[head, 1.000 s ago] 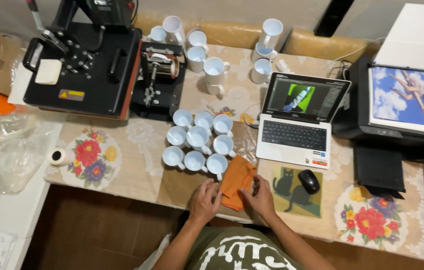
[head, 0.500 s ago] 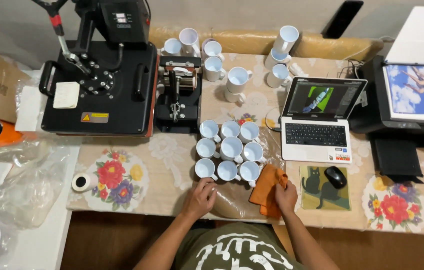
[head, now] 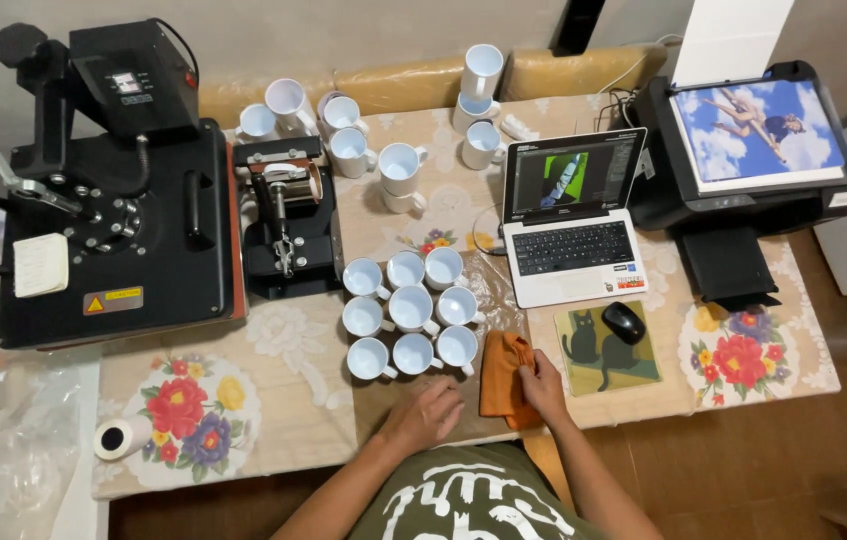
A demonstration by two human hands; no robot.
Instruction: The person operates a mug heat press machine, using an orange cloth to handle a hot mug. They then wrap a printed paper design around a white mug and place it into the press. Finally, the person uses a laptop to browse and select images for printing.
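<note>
While my right hand (head: 542,385) grips the orange cloth (head: 502,378), my left hand (head: 427,412) rests flat, fingers spread, near the white mugs (head: 411,310).

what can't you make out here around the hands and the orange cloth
- Head view: the right hand covers part of the orange cloth, so how its fingers grip the cloth stays hidden.
- The left hand lies palm down; anything under it is hidden.
- The white mugs are seen from above, so their sides and any print cannot be told.
- The laptop screen picture is too small to read.
</note>
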